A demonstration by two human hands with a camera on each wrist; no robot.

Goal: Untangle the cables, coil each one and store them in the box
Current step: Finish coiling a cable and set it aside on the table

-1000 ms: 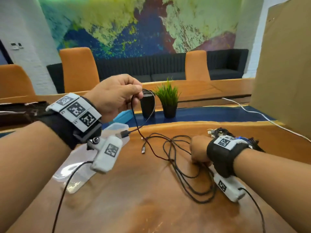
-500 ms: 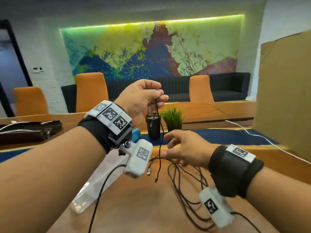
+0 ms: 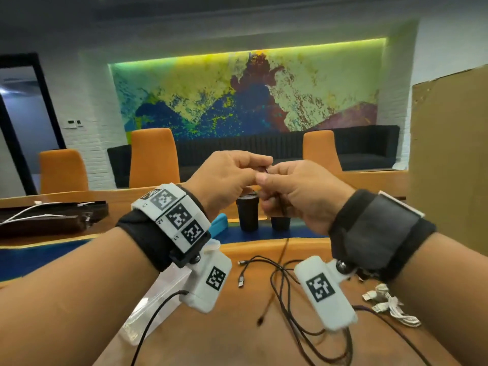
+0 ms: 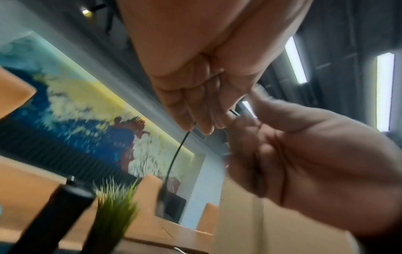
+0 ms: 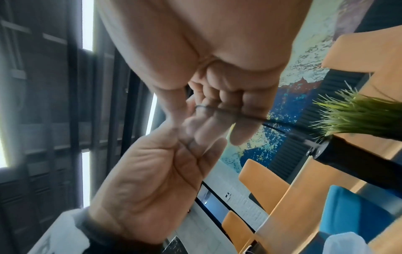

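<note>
Both hands are raised above the wooden table and meet fingertip to fingertip. My left hand pinches a thin black cable between thumb and fingers. My right hand has its fingers curled round the same black cable, which hangs down from it to a loose plug end over the table. Under the hands a tangle of black cables lies on the wood. A bunch of white cables lies to the right. A clear plastic box sits at the lower left, partly hidden by my left wrist.
A black cup and a plant pot stand behind the hands. A blue object lies near the cup. A tall cardboard sheet stands on the right. Orange chairs line the far side.
Both hands rose. The right hand left the tangle on the table, came up to the left hand and took hold of the hanging black cable. The head tilted upward.
</note>
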